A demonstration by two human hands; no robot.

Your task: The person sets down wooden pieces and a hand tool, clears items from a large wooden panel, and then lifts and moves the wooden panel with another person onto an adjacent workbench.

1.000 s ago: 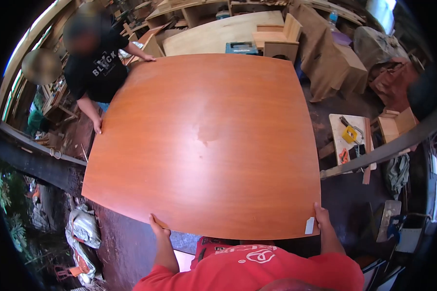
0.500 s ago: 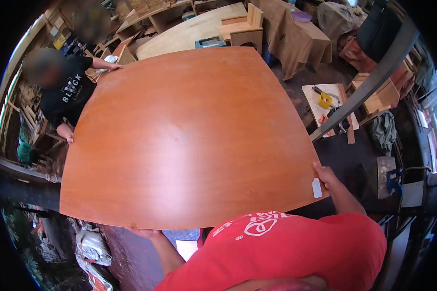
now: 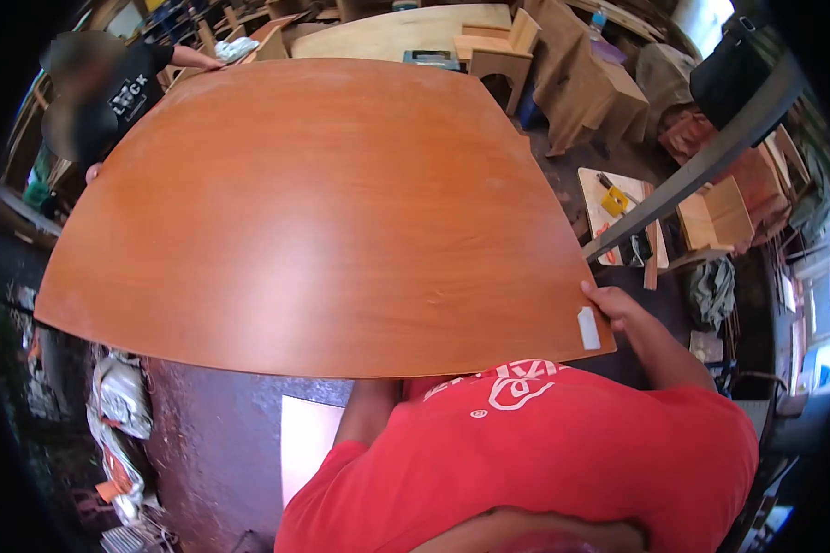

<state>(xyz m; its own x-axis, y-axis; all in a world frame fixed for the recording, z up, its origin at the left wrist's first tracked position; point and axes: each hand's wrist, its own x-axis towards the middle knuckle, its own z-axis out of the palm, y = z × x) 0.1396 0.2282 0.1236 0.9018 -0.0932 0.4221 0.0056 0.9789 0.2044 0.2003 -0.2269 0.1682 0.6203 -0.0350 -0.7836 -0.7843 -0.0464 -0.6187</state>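
Observation:
A large reddish-brown wooden panel (image 3: 323, 212) spreads across the middle of the view, its near edge close to my red shirt. My right hand (image 3: 610, 304) grips its right edge, thumb on top and fingers curled beneath. Close by that hand, a white label (image 3: 588, 329) is stuck to the near right corner. My left forearm (image 3: 369, 410) passes under the near edge, so the panel hides my left hand. At the far left, a co-worker in a black shirt (image 3: 129, 97) has one hand (image 3: 214, 64) on the far edge and another (image 3: 93, 172) on the left edge.
A slanted grey metal post (image 3: 701, 170) stands to the right, beside a small board with tools (image 3: 599, 221). Wooden chair-like pieces (image 3: 715, 217) and a cloth-covered table (image 3: 586, 88) lie beyond. Wrapped bundles (image 3: 120, 396) rest on the floor at left; a white sheet (image 3: 302, 442) lies below me.
The panel's left end has swung away, and its near edge now sits higher in view. My left hand has gone from the near edge to underneath, out of sight. The right hand keeps its hold.

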